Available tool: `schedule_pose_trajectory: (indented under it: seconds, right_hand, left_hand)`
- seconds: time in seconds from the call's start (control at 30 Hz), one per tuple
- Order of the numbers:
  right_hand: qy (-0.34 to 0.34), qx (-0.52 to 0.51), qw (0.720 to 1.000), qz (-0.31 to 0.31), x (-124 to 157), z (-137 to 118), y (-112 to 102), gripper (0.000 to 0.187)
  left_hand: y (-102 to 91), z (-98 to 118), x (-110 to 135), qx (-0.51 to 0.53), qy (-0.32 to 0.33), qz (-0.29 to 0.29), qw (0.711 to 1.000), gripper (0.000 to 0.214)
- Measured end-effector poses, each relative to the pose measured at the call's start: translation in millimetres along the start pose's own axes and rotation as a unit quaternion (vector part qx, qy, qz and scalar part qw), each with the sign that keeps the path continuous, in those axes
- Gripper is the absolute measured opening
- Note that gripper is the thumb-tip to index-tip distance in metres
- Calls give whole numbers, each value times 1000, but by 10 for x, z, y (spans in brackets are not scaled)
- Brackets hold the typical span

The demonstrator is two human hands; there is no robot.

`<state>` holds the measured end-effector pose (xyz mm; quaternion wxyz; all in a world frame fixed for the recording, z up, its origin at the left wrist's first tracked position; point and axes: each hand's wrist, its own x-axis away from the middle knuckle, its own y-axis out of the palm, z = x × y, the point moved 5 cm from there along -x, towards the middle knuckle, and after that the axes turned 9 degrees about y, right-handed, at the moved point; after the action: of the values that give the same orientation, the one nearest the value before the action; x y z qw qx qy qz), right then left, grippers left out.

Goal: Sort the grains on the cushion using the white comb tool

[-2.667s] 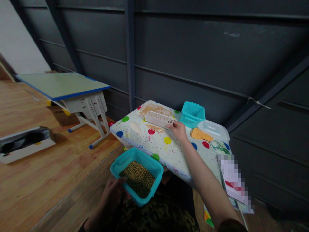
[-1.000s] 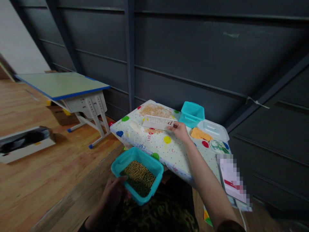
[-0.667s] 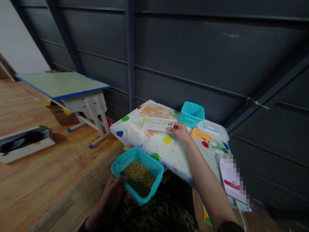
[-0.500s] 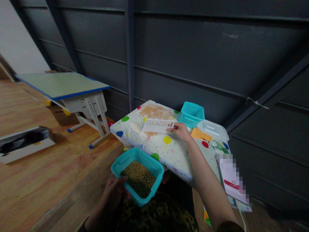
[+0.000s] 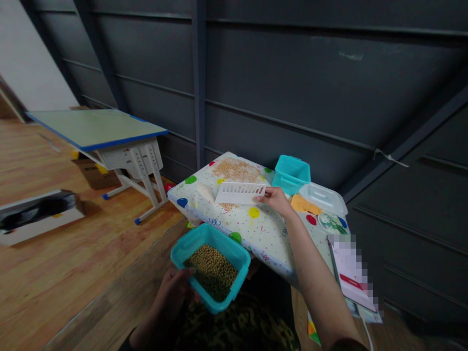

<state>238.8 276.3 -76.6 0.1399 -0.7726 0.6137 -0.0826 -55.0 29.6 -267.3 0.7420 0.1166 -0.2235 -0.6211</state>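
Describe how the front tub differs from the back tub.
The front tub is held by the left hand, while the back tub stands on the table. The front tub has beans in it; only turquoise shows inside the back tub. The front tub looks larger in view than the back tub. Both are turquoise and open-topped.

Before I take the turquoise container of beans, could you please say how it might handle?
The turquoise container is probably stiff, as its walls look like plastic. Its loose beans would likely slide and spill if tipped, since the top is open.
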Motion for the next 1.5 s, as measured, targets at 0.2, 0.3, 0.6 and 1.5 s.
schedule_pose_trajectory:
  seconds: [0.2,0.3,0.6,1.5]
  right_hand:
    - [4,-6,1000,0,21,-24,1,33]
    - [15,-11,1000,-23,37,-33,18,36]
    - [34,-21,998,-56,68,-45,4,39]
    - [89,-51,994,-32,35,127,-88,47]
  left_hand:
    - [10,9,19,8,-4,-7,1000,61]
    - [5,-4,19,3,-6,0,1000,61]
    - [13,13,12,3,-5,6,1000,55]
    - [13,9,27,13,-12,35,999,58]
